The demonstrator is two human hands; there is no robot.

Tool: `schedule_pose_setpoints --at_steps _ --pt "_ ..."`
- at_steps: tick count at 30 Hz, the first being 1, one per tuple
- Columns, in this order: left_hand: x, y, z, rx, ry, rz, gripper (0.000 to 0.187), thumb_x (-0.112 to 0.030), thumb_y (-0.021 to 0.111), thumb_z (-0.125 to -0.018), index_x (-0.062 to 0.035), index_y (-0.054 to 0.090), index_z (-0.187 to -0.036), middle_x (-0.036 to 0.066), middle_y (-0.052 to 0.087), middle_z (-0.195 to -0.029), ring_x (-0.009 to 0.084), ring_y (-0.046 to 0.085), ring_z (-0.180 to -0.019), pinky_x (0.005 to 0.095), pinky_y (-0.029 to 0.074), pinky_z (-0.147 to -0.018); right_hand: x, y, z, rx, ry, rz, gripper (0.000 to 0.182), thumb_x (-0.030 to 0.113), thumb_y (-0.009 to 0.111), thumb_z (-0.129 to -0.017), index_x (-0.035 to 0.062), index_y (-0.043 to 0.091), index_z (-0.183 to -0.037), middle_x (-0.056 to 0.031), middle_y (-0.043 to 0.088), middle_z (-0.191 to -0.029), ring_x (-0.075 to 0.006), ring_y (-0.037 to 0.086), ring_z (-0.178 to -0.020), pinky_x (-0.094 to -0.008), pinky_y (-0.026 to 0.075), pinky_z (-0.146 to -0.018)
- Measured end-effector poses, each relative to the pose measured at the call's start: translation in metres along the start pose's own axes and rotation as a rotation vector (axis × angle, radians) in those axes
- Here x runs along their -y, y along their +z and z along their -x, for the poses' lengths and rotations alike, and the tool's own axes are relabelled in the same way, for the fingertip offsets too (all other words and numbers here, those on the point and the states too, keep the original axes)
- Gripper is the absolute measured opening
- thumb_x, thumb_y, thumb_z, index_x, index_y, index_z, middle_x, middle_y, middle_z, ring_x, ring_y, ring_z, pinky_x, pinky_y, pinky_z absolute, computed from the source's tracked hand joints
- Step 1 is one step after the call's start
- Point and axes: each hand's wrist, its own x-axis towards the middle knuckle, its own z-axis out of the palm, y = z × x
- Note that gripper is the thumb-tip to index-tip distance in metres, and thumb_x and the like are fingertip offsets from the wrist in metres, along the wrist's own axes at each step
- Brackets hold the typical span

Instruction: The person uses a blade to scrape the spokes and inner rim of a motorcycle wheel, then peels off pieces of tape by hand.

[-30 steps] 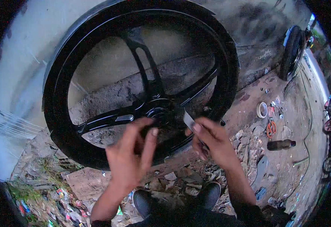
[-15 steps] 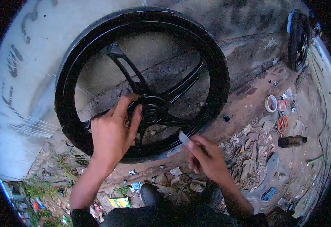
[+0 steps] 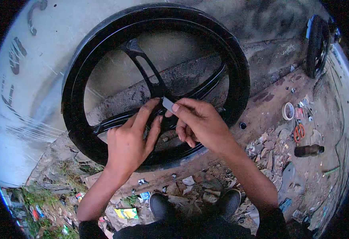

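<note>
A black spoked motorcycle wheel (image 3: 235, 65) leans against the wall in front of me, its rim edge covered with strips. My left hand (image 3: 128, 141) is at the hub, index finger and thumb curled against it; its other fingers are partly hidden. Just right of it, my right hand (image 3: 202, 123) pinches a small flat grey-white strip (image 3: 168, 104) between thumb and fingers. One end of the strip is at the hub, next to my left fingertips. Both hands cover most of the hub.
At right on the ground are a tape roll (image 3: 288, 111), orange-handled scissors (image 3: 299, 132) and a dark bottle (image 3: 309, 150). A second wheel (image 3: 316, 47) leans at the upper right. Stones and litter, including a yellow packet (image 3: 126, 213), surround my shoes (image 3: 160, 205).
My right hand has moved up and left with the strip, from the lower rim to the hub. My left hand stays at the hub; the view has shifted slightly.
</note>
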Motion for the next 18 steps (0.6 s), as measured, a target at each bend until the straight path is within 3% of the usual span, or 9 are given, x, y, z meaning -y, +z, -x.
schedule_pose_setpoints --at_steps 8,14,18 --pt "0.009 0.006 -0.002 -0.045 0.023 0.066 0.036 -0.021 0.068 -0.094 -0.0158 0.062 -0.129 0.015 0.074 -0.085 0.0316 0.072 -0.065 0.0402 0.055 -0.055 0.004 -0.001 -0.006 0.025 0.096 -0.029 0.034 0.027 0.048 -0.106 -0.0022 0.065 -0.106 -0.0098 0.062 -0.061 -0.0134 0.051 -0.039 -0.0272 0.04 -0.04" --pt "0.009 0.004 -0.008 0.002 0.035 0.068 0.035 -0.02 0.068 -0.094 -0.0152 0.061 -0.128 0.015 0.073 -0.083 0.0328 0.071 -0.065 0.0418 0.055 -0.055 0.008 0.0 -0.007 0.05 0.141 -0.054 0.033 0.03 0.051 -0.106 0.0004 0.065 -0.11 -0.0048 0.058 -0.059 -0.0116 0.051 -0.042 -0.0251 0.04 -0.04" --pt "0.008 0.009 -0.01 -0.036 0.058 0.068 0.033 -0.019 0.067 -0.094 -0.0148 0.062 -0.127 0.015 0.073 -0.083 0.0335 0.071 -0.066 0.0426 0.055 -0.056 0.012 0.0 -0.008 0.038 0.134 -0.027 0.034 0.027 0.048 -0.106 -0.0029 0.065 -0.106 -0.0094 0.062 -0.061 -0.0148 0.052 -0.04 -0.029 0.041 -0.04"
